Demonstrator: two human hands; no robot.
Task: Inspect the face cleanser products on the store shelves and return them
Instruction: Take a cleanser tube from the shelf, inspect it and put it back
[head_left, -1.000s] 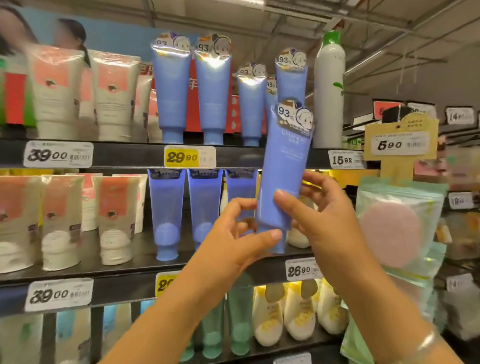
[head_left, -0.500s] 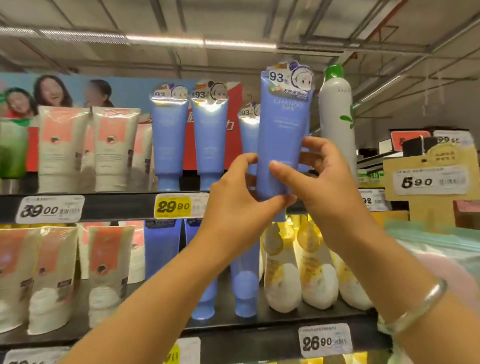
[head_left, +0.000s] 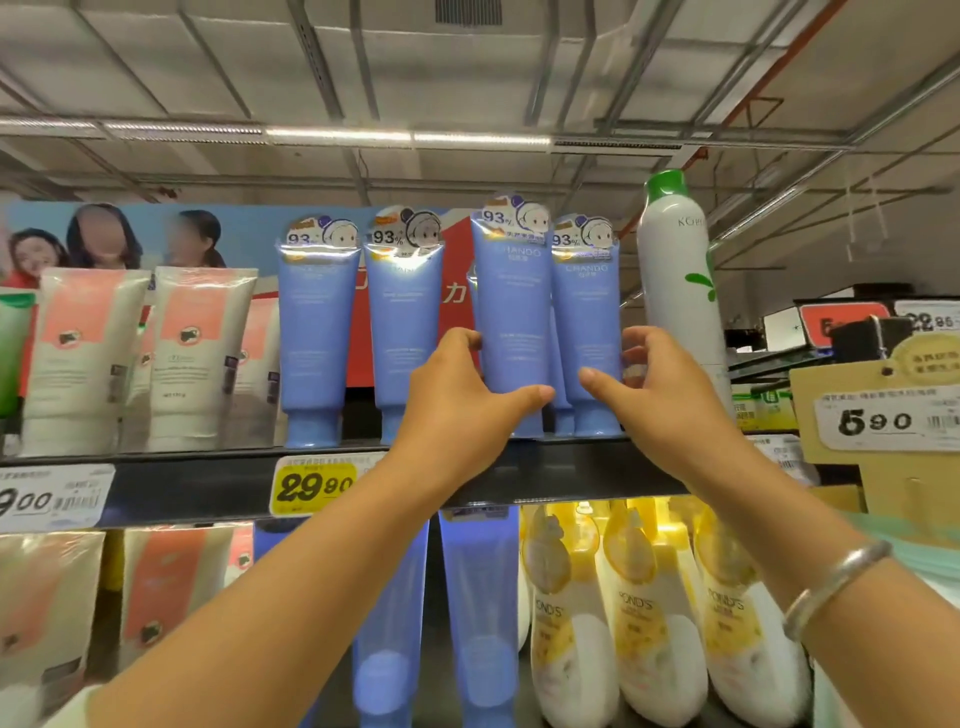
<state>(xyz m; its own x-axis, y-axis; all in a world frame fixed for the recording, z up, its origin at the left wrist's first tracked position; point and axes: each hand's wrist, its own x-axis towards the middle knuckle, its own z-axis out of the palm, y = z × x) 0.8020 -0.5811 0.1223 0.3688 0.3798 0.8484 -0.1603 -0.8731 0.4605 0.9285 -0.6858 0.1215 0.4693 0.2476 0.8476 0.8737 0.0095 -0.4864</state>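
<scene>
The top shelf (head_left: 218, 486) runs dark across the aisle, and everything hangs off it. Standing on it toward the right is the tall white spray bottle (head_left: 675, 291) with its green cap, the biggest thing up there. Left along the same shelf stand the white and coral tubes (head_left: 200, 353), cap down, and between those and the spray bottle stands the row of blue tubes.

The blue cleanser tube (head_left: 511, 312) she is handling stands upright on the shelf, cap down, in that blue row, touching its blue neighbour (head_left: 587, 322) on the spray-bottle side. Two more blue tubes (head_left: 317, 338) stand apart further left.

Her left hand (head_left: 457, 400) is wrapped round the lower part of the cleanser tube, thumb across the front just above the cap, fingers curled at its left edge. Her right hand (head_left: 654, 389) curls round the neighbouring tube, thumb on its front, fingers at its right edge beside the spray bottle.

On the shelf's front edge, under the blue row, sits the yellow price tag (head_left: 314, 486) reading 29.90
</scene>
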